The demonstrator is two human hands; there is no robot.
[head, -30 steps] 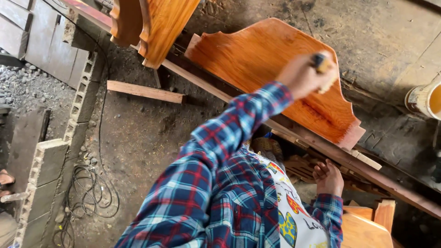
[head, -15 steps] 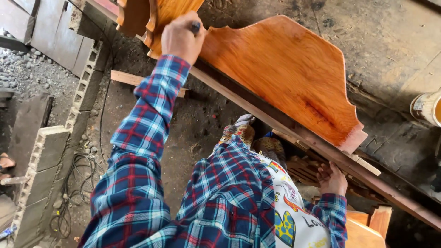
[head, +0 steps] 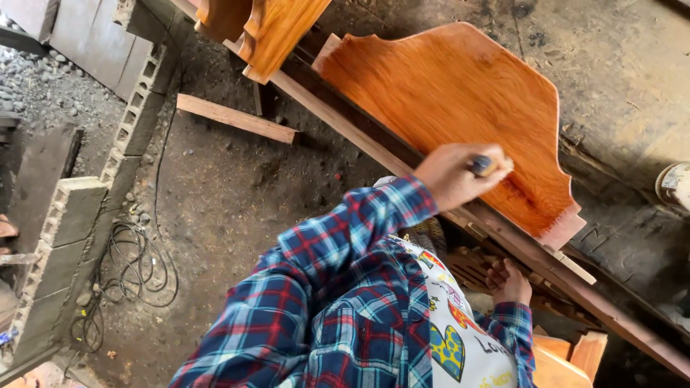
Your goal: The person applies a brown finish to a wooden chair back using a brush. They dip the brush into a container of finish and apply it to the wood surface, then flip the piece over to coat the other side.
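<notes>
My left hand (head: 453, 176) grips a small brush (head: 490, 165) and presses it on the lower part of an orange varnished wooden panel (head: 460, 93) with a scalloped edge. The panel leans on a long dark wooden rail (head: 402, 154). My right hand (head: 509, 282) rests lower down, below the rail, its fingers on wooden slats (head: 471, 262) and holding nothing I can make out. Both arms are in blue and red plaid sleeves, over a white patterned apron.
Another orange carved piece (head: 269, 29) stands at the top. A loose plank (head: 237, 118) lies on the dirt floor. Grey concrete blocks (head: 79, 215) and a coiled cable (head: 133, 266) are on the left. A pale bucket (head: 675, 185) sits at the right edge.
My left hand has swept the brush from the panel's far upper-left end down along it to the lower right part. My right hand has stayed in place.
</notes>
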